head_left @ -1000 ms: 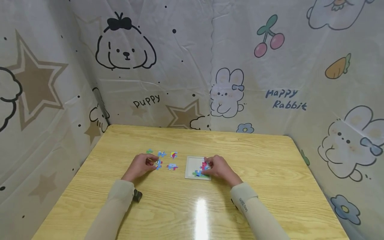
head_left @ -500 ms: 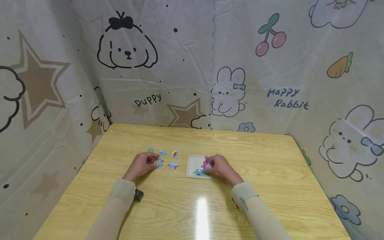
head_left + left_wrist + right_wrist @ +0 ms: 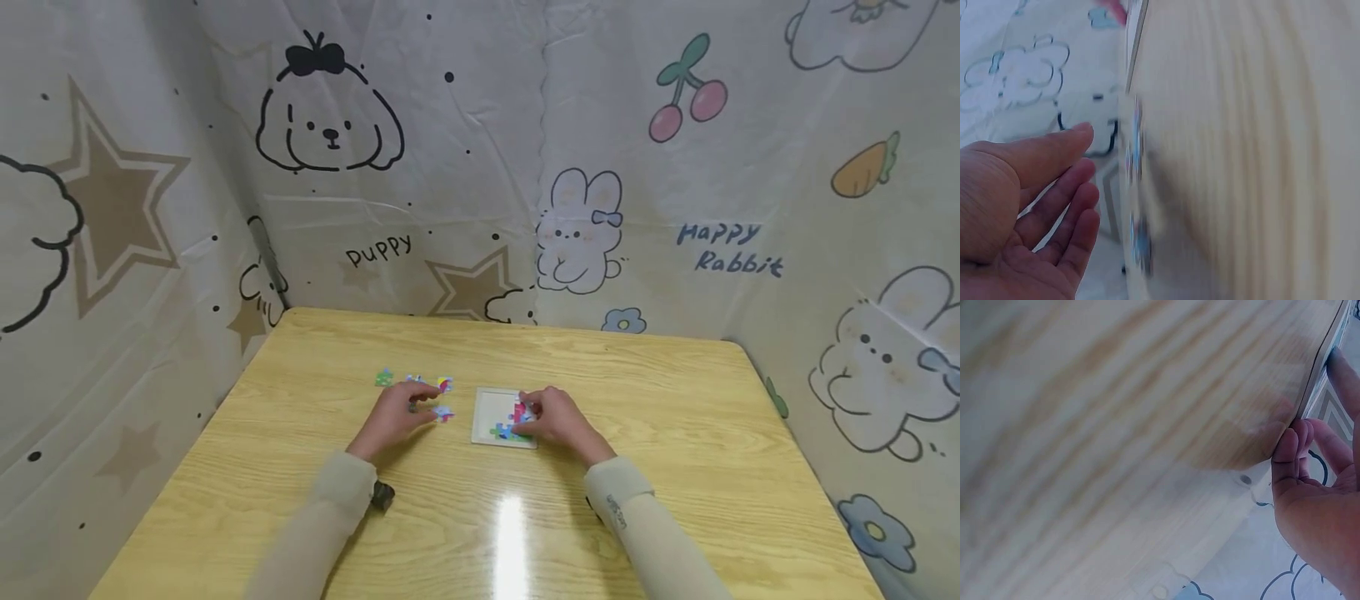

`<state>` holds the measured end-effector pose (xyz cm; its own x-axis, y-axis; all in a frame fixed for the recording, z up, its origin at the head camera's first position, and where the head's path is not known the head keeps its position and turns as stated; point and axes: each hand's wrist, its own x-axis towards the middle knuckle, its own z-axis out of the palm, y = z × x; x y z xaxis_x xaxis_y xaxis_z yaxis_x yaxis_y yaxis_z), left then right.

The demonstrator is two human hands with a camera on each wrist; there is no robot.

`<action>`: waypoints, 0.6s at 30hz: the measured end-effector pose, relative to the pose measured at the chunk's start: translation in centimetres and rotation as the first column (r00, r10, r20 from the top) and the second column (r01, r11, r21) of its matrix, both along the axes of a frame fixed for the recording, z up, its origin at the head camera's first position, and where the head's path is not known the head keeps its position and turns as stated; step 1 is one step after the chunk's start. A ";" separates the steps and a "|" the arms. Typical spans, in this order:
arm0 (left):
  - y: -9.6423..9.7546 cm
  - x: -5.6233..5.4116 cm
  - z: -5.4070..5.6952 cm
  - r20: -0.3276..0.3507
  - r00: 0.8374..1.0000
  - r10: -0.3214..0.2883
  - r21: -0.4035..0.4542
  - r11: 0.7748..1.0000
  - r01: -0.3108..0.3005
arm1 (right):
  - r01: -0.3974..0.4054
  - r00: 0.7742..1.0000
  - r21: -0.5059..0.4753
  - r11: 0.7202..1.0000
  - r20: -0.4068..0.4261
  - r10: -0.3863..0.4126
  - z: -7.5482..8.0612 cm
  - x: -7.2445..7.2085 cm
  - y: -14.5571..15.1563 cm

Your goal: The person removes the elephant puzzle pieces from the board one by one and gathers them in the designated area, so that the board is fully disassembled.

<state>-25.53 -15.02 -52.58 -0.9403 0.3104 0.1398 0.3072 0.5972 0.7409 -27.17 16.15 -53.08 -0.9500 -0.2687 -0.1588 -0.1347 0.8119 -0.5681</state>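
Note:
My left hand [image 3: 397, 414] hovers over the loose jigsaw pieces, thumb and fingers apart with nothing between them. The left wrist view shows this hand [image 3: 1041, 200] relaxed beside two blurred pieces. Its fingertips are close to a blue and pink jigsaw piece [image 3: 443, 414]. My right hand [image 3: 558, 423] holds the right side of a pale puzzle tray [image 3: 487, 408], thumb and forefinger over joined pieces [image 3: 507, 431] in its lower right part. In the right wrist view, curled fingertips [image 3: 1288, 447] touch the tray's edge. The hand hides part of the assembled pieces.
A green jigsaw piece [image 3: 383, 377] and a yellow and red one [image 3: 445, 383] lie in the back row, with a blue piece [image 3: 414, 379] partly covered between them. The wooden table [image 3: 622, 375] meets printed cloth [image 3: 450, 167] at its back and sides.
My left hand has moved right, from the front left piece toward the blue and pink one, and its thumb and fingers now stand apart. The right hand stays at the tray.

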 end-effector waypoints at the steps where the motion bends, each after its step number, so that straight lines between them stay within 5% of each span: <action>1: 0.6 0.1 0.0 0.002 1.000 -0.012 0.005 1.000 0.012 | -0.003 1.000 0.002 1.000 -0.002 0.003 -0.1 0.0 0.0; 18: 7.5 0.7 -1.0 0.076 0.967 -0.243 -0.007 0.970 0.244 | -0.018 1.000 -0.018 1.000 -0.008 0.018 0.1 0.0 0.0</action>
<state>-24.87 -7.56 -53.54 -0.8438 0.5326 0.0660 0.3894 0.5230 0.7582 -27.15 16.11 -52.95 -0.9462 -0.2887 -0.1463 -0.1538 0.7989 -0.5814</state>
